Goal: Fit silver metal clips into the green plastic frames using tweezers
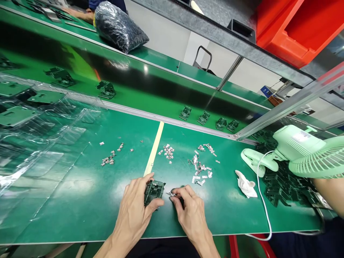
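Observation:
My left hand (137, 204) grips a small dark green circuit-board assembly (155, 190) by its sides, just above the green table (88, 211). To the right of it, my right hand (189, 208) pinches a small silvery metal part (171, 194) between thumb and fingertips, its tip pointing at the assembly with a small gap between them. Beyond my right hand lies a scatter of small metal pieces (200, 167). A tighter pile of small metal pieces (168, 152) sits beside the yellow tape strip (155, 147), and more small metal parts (108, 158) lie left of the tape.
Clear plastic trays (53, 157) holding green parts cover the left side. At right are a pale green clip fan (287, 150), its white cord, a crumpled white tissue (245, 184) and a heap of dark parts (285, 186). An orange-red bin (298, 32) sits overhead; people's arms show at the edges.

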`<state>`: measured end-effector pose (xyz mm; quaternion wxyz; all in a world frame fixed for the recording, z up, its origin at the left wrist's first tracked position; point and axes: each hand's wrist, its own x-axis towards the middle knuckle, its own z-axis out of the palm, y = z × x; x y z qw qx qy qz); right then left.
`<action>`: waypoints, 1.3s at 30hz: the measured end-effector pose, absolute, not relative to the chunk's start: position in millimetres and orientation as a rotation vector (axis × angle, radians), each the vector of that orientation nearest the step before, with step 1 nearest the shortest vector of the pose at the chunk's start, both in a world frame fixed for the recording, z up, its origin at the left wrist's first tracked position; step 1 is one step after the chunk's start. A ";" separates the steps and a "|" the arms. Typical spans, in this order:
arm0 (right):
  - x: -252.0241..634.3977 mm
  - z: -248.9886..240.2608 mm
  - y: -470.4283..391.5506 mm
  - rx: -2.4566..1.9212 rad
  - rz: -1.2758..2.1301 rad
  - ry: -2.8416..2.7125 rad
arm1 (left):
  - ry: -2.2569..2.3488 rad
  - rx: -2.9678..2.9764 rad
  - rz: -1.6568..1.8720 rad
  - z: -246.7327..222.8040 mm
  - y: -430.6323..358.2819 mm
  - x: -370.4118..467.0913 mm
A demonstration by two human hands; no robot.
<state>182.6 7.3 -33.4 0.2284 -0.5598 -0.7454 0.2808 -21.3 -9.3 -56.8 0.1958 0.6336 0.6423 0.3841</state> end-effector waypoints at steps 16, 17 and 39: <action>182.9 -29.2 13.6 -1.473 0.651 -2.151 | 1.661 1.891 0.951 -49.0 -13.9 -24.2; 182.4 -24.8 13.4 -1.454 0.741 -2.058 | 1.647 1.879 0.941 -46.3 -15.2 -23.0; 168.0 -3.7 -9.8 -1.383 1.086 -1.759 | 1.569 2.088 0.938 -34.1 -33.0 2.2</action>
